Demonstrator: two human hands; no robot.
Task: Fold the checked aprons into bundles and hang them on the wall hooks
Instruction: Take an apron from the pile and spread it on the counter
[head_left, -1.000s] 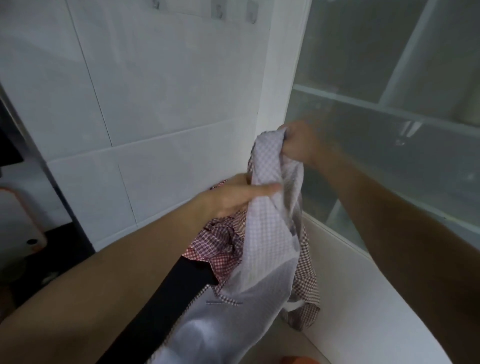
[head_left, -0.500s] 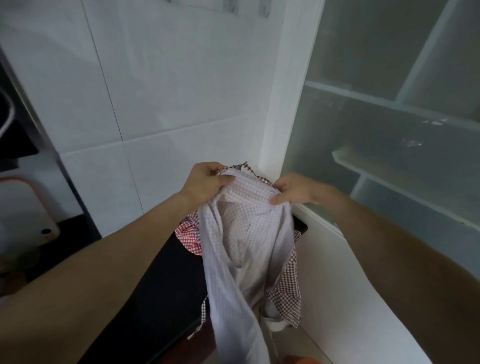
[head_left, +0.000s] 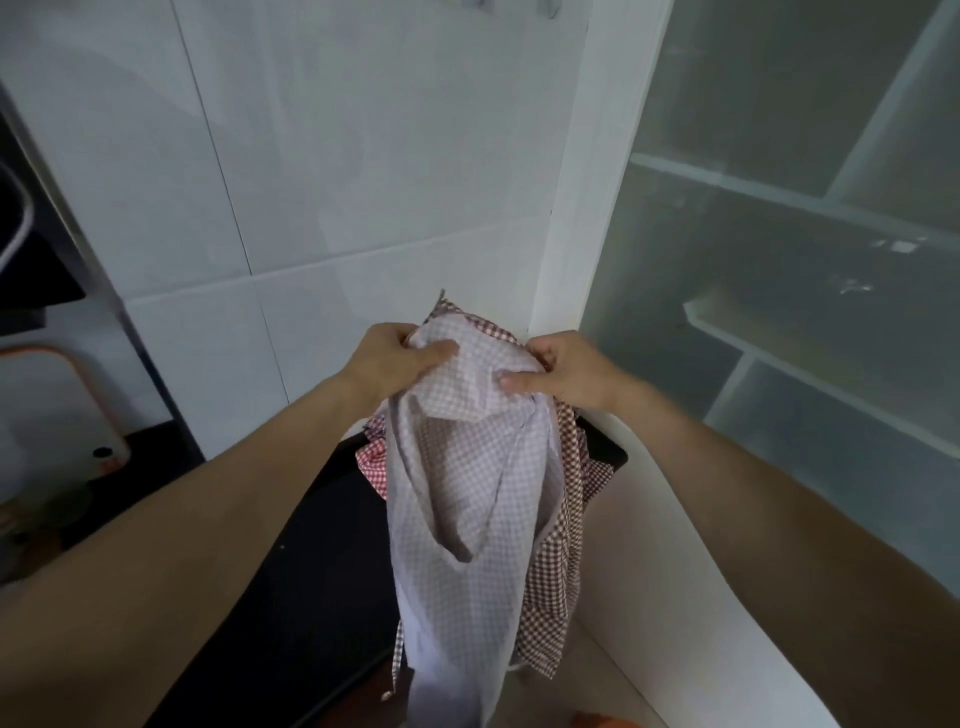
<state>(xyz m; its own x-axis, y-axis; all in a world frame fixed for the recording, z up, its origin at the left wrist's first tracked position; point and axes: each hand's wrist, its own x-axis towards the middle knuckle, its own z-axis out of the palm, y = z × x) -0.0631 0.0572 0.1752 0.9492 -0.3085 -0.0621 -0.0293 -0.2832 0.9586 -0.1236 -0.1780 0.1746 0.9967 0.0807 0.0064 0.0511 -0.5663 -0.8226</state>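
Note:
A pale lilac checked apron (head_left: 462, 509) hangs down in front of me, bunched at its top. My left hand (head_left: 392, 361) grips the top left of the bunch, thumb over the cloth. My right hand (head_left: 563, 371) pinches the top right, thumb pressed on the fold. Behind it lie a brown checked apron (head_left: 558, 587) and a red checked apron (head_left: 374, 465), draped over the end of a black counter (head_left: 291, 597). Wall hooks (head_left: 550, 8) show only as small shapes at the top edge of the tiled wall.
A white tiled wall (head_left: 337, 182) stands ahead. To the right is a white frame with frosted glass (head_left: 779, 260) and shelves behind it. At the left sit a dark rack (head_left: 31, 270) and an orange-rimmed white board (head_left: 62, 415).
Both hands came down from a high, spread hold and drew together, gathering the apron's top into a bunch between them.

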